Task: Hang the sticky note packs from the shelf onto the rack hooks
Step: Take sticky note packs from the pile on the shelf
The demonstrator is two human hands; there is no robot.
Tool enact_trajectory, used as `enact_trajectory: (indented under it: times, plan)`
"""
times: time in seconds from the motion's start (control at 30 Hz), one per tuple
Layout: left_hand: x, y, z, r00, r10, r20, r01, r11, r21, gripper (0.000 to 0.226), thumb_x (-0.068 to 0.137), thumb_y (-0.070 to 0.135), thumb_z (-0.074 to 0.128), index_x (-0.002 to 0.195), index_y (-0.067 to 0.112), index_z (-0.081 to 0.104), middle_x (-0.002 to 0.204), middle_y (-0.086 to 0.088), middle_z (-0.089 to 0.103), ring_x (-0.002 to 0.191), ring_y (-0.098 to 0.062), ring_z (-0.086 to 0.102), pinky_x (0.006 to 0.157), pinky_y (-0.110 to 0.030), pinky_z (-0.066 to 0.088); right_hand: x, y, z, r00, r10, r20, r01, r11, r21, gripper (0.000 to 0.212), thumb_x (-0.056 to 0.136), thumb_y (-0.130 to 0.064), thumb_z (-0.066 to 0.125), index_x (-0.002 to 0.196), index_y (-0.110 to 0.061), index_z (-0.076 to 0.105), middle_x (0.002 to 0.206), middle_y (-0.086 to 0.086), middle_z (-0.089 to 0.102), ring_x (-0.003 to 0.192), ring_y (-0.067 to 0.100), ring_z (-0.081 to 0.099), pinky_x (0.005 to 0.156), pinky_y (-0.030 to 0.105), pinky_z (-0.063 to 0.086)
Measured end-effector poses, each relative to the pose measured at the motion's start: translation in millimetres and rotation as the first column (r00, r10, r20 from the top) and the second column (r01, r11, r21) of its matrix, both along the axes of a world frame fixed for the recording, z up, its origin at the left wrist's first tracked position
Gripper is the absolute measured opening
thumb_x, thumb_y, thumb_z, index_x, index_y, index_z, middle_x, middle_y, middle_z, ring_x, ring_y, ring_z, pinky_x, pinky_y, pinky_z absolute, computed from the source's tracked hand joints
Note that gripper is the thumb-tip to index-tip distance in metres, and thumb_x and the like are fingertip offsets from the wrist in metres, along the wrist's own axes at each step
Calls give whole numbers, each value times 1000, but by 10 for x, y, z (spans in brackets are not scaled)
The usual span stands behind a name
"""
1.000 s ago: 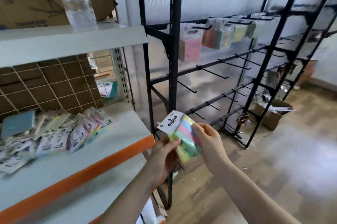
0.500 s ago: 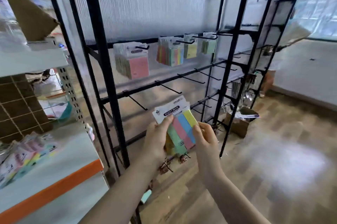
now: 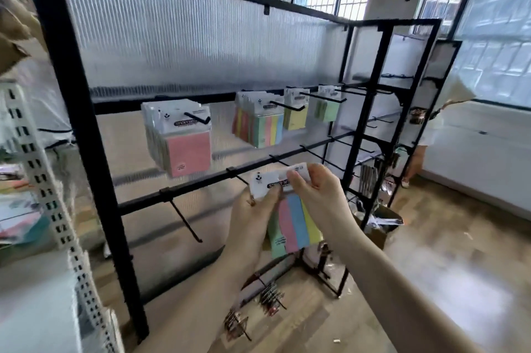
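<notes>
Both hands hold one striped sticky note pack (image 3: 296, 225) with green, pink, blue and yellow strips, in front of the black rack (image 3: 80, 134). My left hand (image 3: 253, 223) grips its left side and white header card. My right hand (image 3: 319, 197) pinches the header's top right. The pack is level with the second row of hooks, close to a bare hook (image 3: 237, 177). On the top row hang pink packs (image 3: 184, 143), striped packs (image 3: 264, 125), yellow packs (image 3: 296, 111) and green packs (image 3: 327, 107).
The white shelf upright (image 3: 43, 180) stands at the left with blurred packs (image 3: 17, 209) behind it. A long bare hook (image 3: 185, 220) sticks out low left. A cardboard box (image 3: 379, 226) and loose hooks (image 3: 267, 298) lie on the wooden floor. A person (image 3: 425, 134) stands far right.
My view has turned right, away from the shelf and toward the rack. Both hands lifted the striped pack up to the second hook row, and my right hand moved to its header.
</notes>
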State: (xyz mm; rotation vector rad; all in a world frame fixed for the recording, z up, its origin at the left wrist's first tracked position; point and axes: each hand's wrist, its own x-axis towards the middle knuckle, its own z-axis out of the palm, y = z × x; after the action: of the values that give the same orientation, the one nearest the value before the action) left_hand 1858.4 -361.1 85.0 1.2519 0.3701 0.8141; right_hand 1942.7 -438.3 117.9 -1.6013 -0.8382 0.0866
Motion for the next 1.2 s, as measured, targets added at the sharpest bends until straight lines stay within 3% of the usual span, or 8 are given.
enact_trajectory:
  times: [0.1, 0.23, 0.37, 0.47, 0.6, 0.73, 0.87, 1.2]
  plan:
    - [236, 223, 151, 999, 30, 34, -32, 997, 63, 9, 88, 30, 63, 85, 33, 72, 78, 3, 74, 73, -15, 71, 58, -25, 54, 208, 269, 128, 999, -24, 38, 21, 997, 74, 33, 94, -16, 58, 75, 3, 39, 67, 6, 37, 62, 10, 35, 56, 26, 31]
    - [529, 478, 384, 994, 82, 69, -92, 983, 157, 7, 85, 39, 67, 82, 34, 71, 77, 5, 73, 71, -12, 70, 59, -23, 55, 428, 567, 204, 998, -51, 30, 42, 970, 241, 25, 97, -12, 54, 88, 9, 45, 74, 18, 48, 65, 15, 43, 59, 29, 37]
    - [849, 659, 614, 992, 73, 100, -94, 970, 222, 16, 84, 31, 70, 70, 39, 72, 73, 15, 72, 67, -1, 68, 55, -13, 50, 653, 768, 274, 988, -148, 50, 124, 937, 325, 15, 97, -11, 52, 84, -6, 48, 69, -7, 51, 55, -3, 45, 54, 13, 38]
    - [1094, 754, 711, 989, 103, 106, -130, 945, 301, 13, 84, 26, 71, 71, 29, 68, 71, 20, 70, 66, 5, 65, 56, -7, 45, 856, 837, 308, 977, -205, 54, 172, 913, 369, 13, 97, -11, 54, 86, -4, 50, 72, -3, 52, 61, 2, 48, 57, 18, 41]
    - [1387, 797, 761, 985, 153, 84, -173, 922, 347, 17, 84, 31, 70, 89, 15, 69, 81, 12, 72, 76, 3, 65, 71, -17, 49, 1097, 882, 347, 971, -235, 47, 197, 894, 403, 14, 96, -12, 55, 82, -13, 51, 75, -9, 57, 69, 9, 52, 65, 28, 45]
    - [1551, 800, 761, 976, 189, 109, -216, 902, 375, 21, 88, 26, 66, 69, 25, 58, 57, 17, 62, 58, 15, 57, 51, -1, 38, 1273, 927, 368, 969, -245, 30, 214, 894, 394, 20, 95, -12, 57, 77, -18, 50, 67, -13, 56, 63, 3, 51, 60, 20, 44]
    - [1627, 816, 726, 977, 178, 115, -209, 907, 367, 13, 90, 28, 62, 78, 24, 60, 74, 10, 65, 64, 7, 60, 57, -6, 43, 1374, 949, 362, 976, -217, 0, 200, 897, 394, 20, 94, -15, 58, 75, -16, 51, 70, -3, 56, 65, 12, 52, 59, 26, 44]
    - [1643, 721, 732, 968, 178, 178, -240, 863, 445, 5, 92, 23, 60, 88, 24, 62, 85, 7, 68, 81, -7, 64, 72, -17, 51, 1546, 923, 345, 994, -83, -67, 103, 918, 383, 19, 93, -18, 60, 81, -5, 55, 68, -2, 56, 65, 12, 50, 62, 28, 43]
